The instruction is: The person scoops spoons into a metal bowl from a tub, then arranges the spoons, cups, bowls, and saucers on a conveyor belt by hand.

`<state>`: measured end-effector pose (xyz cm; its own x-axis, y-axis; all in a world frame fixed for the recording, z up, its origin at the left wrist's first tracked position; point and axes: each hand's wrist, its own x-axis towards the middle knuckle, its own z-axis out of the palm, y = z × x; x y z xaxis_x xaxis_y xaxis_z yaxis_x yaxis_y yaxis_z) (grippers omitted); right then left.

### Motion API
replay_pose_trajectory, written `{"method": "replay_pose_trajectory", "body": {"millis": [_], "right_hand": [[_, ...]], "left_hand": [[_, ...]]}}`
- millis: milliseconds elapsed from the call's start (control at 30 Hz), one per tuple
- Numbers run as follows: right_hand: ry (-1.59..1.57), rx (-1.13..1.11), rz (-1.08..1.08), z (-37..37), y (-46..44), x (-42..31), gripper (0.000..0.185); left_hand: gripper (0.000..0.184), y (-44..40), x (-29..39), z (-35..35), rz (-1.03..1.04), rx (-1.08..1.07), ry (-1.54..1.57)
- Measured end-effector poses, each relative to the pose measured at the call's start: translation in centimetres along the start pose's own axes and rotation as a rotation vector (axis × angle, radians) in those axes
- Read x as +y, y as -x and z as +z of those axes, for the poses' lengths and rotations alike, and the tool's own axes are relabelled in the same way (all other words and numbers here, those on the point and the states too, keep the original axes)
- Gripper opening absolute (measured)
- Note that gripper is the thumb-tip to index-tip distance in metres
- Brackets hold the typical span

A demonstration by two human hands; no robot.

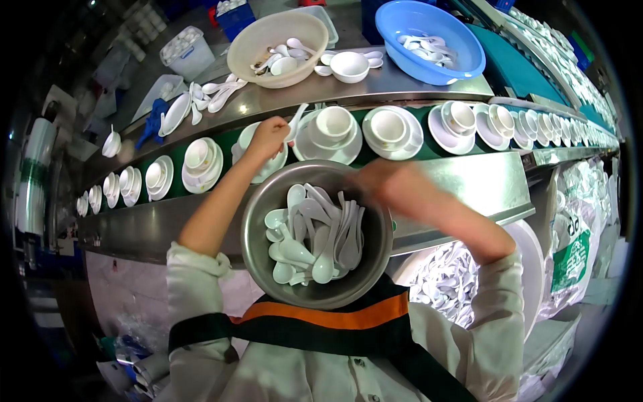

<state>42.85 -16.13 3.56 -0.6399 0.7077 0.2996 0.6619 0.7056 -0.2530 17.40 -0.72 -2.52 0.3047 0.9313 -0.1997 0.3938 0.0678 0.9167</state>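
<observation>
My left hand (270, 139) is closed on a white soup spoon (297, 123), over a bowl-and-plate set (260, 170) on the green conveyor belt. My right hand (392, 182) is smeared by motion at the right rim of a steel bowl (251, 231); its fingers cannot be made out. Many white soup spoons (323, 258) lie heaped in the steel bowl, which sits close against my body. Just right of my left hand stands another plate with a white bowl (333, 126), and beyond it another bowl (387, 127) on a plate.
Sets of bowls on plates run along the belt (231, 142) to both sides. Behind it, a steel ledge holds a beige basin (244, 57), a blue basin (469, 60), a small bowl (349, 67) and loose spoons (228, 92). A large tub of spoons (445, 281) stands at lower right.
</observation>
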Motion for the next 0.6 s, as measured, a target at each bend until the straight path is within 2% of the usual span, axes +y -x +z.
{"method": "replay_pose_trajectory", "body": {"millis": [67,133,167,233,333,367,433,467,533,567,600], "right_hand": [[0.115,0.019,-0.308,4.1,-0.3,-2.1,0.025],[0.190,-0.167,-0.294,6.0,-0.4,-3.2,0.024],[0.203,-0.165,-0.283,5.7,-0.6,-3.5,0.024],[0.218,-0.394,-0.328,4.8,-0.7,-3.6,0.020],[0.208,-0.488,-0.309,2.9,0.0,-3.3,0.022],[0.206,-0.493,-0.305,2.4,0.6,-3.3,0.022],[0.140,-0.214,-0.320,1.3,1.6,-3.3,0.013],[0.142,-0.213,-0.313,0.5,2.1,-3.0,0.013],[-0.049,0.095,-0.229,-1.2,3.1,-1.7,0.016],[-0.179,0.023,-0.103,-1.8,3.6,-0.5,0.020],[-0.283,-0.099,0.249,-3.1,4.7,0.2,0.022]], "left_hand": [[0.016,1.1,-1.2,0.5,-0.039,0.023,0.095],[0.017,2.4,-0.3,1.6,-0.090,-0.003,0.160],[0.018,2.6,-0.4,1.4,-0.086,-0.004,0.224],[0.022,2.8,-0.2,1.1,-0.091,0.026,0.321],[0.021,3.1,0.3,1.8,-0.072,-0.056,0.354],[0.021,3.0,0.6,2.5,-0.066,-0.059,0.372],[0.020,2.9,1.3,3.7,-0.056,-0.096,0.359],[0.019,2.7,1.9,4.4,-0.042,-0.126,0.343],[0.021,2.4,2.5,6.0,0.005,-0.157,0.339],[0.021,2.3,3.0,6.7,0.000,-0.154,0.326],[0.022,2.1,3.4,7.4,-0.003,-0.154,0.313]]}}
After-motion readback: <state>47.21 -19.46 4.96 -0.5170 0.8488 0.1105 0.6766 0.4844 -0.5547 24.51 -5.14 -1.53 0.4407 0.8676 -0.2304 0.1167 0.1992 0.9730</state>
